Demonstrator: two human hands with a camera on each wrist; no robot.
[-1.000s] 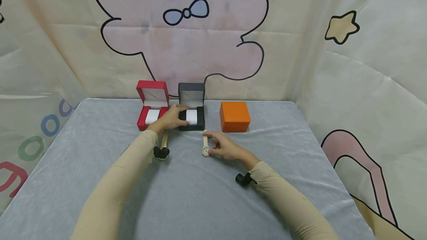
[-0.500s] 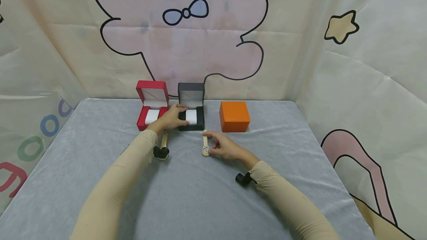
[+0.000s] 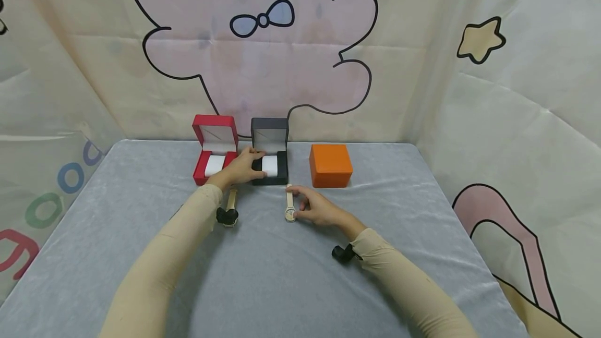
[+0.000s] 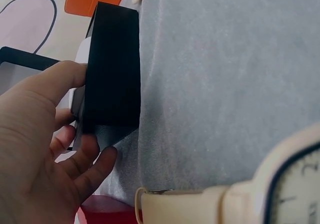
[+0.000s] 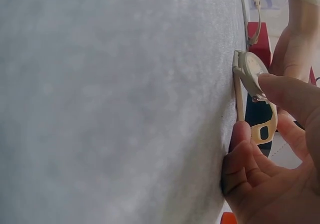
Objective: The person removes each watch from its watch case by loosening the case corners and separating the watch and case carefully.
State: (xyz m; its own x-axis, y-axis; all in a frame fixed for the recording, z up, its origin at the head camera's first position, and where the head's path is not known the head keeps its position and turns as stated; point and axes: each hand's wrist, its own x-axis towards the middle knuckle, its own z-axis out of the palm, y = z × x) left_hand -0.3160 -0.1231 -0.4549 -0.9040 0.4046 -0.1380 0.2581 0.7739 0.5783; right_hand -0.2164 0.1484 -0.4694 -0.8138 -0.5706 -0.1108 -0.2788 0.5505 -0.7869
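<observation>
In the head view an open black watch box (image 3: 283,165) with a white cushion stands at the back middle. My left hand (image 3: 238,167) holds its left side; in the left wrist view the thumb lies at the box's (image 4: 114,69) upper edge and fingertips touch its end. In front of the box lies a cream wristwatch (image 3: 290,215) with its strap stretched away from me. My right hand (image 3: 319,207) has its thumb on the watch case (image 5: 251,69) and fingertips at the strap. A second cream watch (image 3: 231,200) lies beneath my left wrist, partly covered by the wrist camera.
To the left of the black box is an open red watch box (image 3: 202,167), also with a white cushion. A closed orange box (image 3: 331,166) sits to the right. Grey cloth covers the table (image 3: 263,286), and a printed curtain (image 3: 399,77) hangs behind it.
</observation>
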